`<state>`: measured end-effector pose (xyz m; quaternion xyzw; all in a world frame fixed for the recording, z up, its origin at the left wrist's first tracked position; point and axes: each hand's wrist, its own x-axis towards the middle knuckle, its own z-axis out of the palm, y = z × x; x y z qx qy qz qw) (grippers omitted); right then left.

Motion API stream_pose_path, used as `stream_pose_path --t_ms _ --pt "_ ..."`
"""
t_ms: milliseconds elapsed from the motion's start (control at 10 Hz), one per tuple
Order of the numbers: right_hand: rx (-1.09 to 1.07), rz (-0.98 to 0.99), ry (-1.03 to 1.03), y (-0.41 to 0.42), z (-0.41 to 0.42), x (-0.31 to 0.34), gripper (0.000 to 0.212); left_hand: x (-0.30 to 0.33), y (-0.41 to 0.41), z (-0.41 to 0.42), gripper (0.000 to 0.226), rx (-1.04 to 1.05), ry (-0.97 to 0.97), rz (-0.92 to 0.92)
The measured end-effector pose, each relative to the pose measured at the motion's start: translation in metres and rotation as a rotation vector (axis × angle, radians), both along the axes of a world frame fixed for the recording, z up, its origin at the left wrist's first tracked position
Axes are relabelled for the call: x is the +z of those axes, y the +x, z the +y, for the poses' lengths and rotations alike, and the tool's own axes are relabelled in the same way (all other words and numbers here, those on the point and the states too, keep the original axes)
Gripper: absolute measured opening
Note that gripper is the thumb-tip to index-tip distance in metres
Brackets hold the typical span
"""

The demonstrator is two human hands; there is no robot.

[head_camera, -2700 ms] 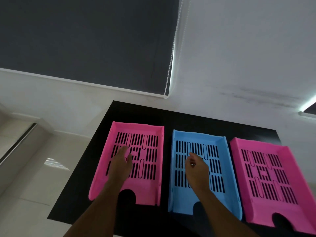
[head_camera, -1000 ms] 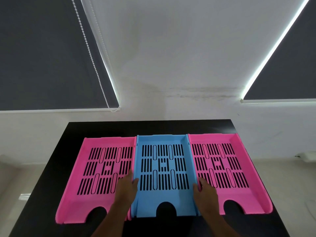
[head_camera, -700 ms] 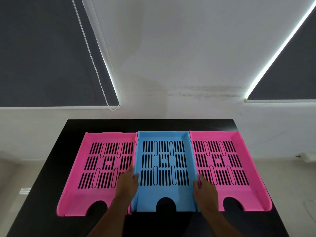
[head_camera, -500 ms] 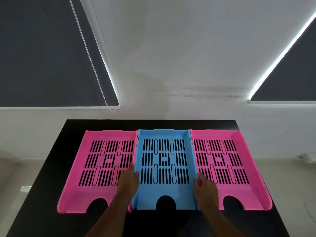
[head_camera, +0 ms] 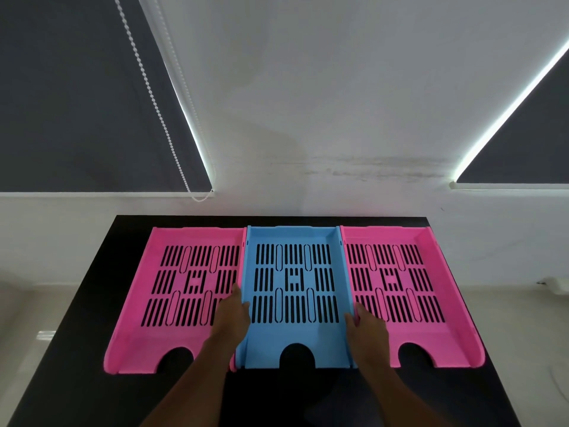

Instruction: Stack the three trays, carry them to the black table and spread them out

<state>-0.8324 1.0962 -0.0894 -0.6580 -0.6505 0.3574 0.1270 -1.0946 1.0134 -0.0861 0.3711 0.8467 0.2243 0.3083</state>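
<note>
Three slotted plastic trays lie side by side on the black table (head_camera: 77,349). The blue tray (head_camera: 295,340) is in the middle, touching a pink tray (head_camera: 132,340) on its left and a second pink tray (head_camera: 455,343) on its right. My left hand (head_camera: 232,318) grips the blue tray's left wall near the front. On the tray's right wall, my right hand (head_camera: 368,326) holds the same way. Both forearms reach in from the bottom of the view.
The table stands against a white wall (head_camera: 308,118). Dark roller blinds (head_camera: 77,87) hang at the left and right, with a bead cord (head_camera: 160,118) by the left one. Pale floor (head_camera: 30,309) shows on both sides of the table.
Both hands moved from the tray floors to the blue tray's side walls. The blue tray has been pushed a little farther from me, level with the pink ones.
</note>
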Motion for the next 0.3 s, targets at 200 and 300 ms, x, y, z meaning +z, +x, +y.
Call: stream_pose_path --t_ms 200,300 --pt "-0.019 0.090 -0.028 0.000 -0.003 0.007 0.008 0.001 0.003 -0.018 0.068 -0.022 0.047 0.007" --pt "-0.088 0.115 0.041 0.001 -0.004 0.016 0.029 0.001 0.021 -0.033 0.067 -0.117 0.199 0.146"
